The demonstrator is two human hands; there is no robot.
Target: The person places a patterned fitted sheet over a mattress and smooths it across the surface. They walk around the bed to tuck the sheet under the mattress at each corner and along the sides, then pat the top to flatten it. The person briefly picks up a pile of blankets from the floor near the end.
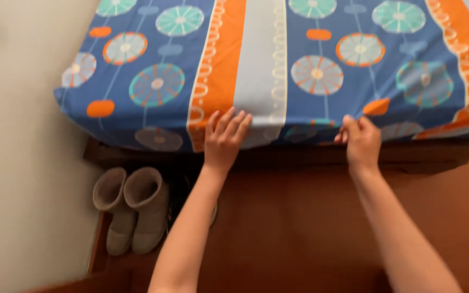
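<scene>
Where the pale wall runs down the left side, a pair of grey-brown boots stands upright on the floor, side by side and touching, just below the bed's lower left corner. Above them lies the bed, covered by a blue sheet printed with round teal, grey and orange wheels, with a broad orange and grey stripe down its middle and another orange stripe at the far right. The sheet is drawn over the mattress edge and hangs down the near side.

Next comes the left hand, its fingers spread and laid flat against the sheet's hanging edge, right on the orange and grey stripe, palm pressed to the cloth. Its bare forearm reaches up from the bottom of the view, passing just right of the boots.

Further right, the right hand has its fingers drawn together, pinching a fold of the sheet at the same edge, beside an orange oval in the print. The two hands are apart, with a stretch of blue cloth between them. Below both, the reddish-brown floor fills the rest.
</scene>
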